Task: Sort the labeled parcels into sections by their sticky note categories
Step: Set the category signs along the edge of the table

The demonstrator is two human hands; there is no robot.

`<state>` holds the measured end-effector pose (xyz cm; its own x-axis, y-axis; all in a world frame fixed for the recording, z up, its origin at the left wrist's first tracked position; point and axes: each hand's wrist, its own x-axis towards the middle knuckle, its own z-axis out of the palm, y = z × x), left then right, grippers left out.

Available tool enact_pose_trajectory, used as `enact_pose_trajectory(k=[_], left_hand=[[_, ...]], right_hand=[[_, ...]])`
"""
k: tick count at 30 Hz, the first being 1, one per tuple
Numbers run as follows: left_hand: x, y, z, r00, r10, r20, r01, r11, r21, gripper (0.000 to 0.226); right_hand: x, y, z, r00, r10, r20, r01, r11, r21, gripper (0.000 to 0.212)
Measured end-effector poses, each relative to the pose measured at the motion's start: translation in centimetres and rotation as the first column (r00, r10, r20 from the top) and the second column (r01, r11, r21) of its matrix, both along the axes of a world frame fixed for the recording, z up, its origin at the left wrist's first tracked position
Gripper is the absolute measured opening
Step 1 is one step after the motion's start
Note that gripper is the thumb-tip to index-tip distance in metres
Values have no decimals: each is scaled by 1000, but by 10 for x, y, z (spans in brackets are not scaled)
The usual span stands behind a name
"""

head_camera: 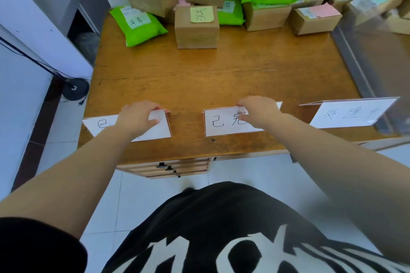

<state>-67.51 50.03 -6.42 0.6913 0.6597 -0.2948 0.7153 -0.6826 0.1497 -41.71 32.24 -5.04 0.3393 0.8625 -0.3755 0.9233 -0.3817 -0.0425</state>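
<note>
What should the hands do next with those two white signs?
Probably let go of both signs. The left hand pinches the left sign and the right hand the middle sign; both stand in line with the third sign, and the parcels wait unsorted.

Hands (137,117) (258,112) on two sign cards (221,123)

Handwritten signs on three tent cards along the near edge of the desk

The right card (348,114) reads 处理中 in full. The middle card (228,121) shows 已完 — the rest sits under the right hand (258,113). The left card (133,126) shows only 已 beside the left hand (137,117). The parcels' sticky notes carry handwriting — on the yellow note (202,14) and the green ones — too blurred to read.
</note>
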Motion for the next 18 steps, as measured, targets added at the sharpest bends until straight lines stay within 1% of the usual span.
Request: enact_pose_trajectory(k=[2,5,8,11,15,18], left_hand=[[9,-10,1,1000,-11,13,11,1000,24,48],[33,-28,5,996,-79,38,77,996,42,55],[65,-47,8,987,-139,76,139,990,2,57],[93,-63,7,980,-162,114,166,986,-28,54],[115,-77,2,983,-175,57,176,984,-15,50],[126,-84,5,988,-151,39,151,989,8,51]], right_hand=[[1,0,-2,1000,8,-4,-8,1000,8,35],[2,-1,-4,1000,21,5,-21,999,29,32],[5,-1,-6,998,45,41,-47,998,33,29],[8,2,-5,996,66,57,-67,998,17,29],[11,6,-5,997,67,25,-68,997,22,30],[18,-2,0,996,94,-8,-94,995,46,44]])
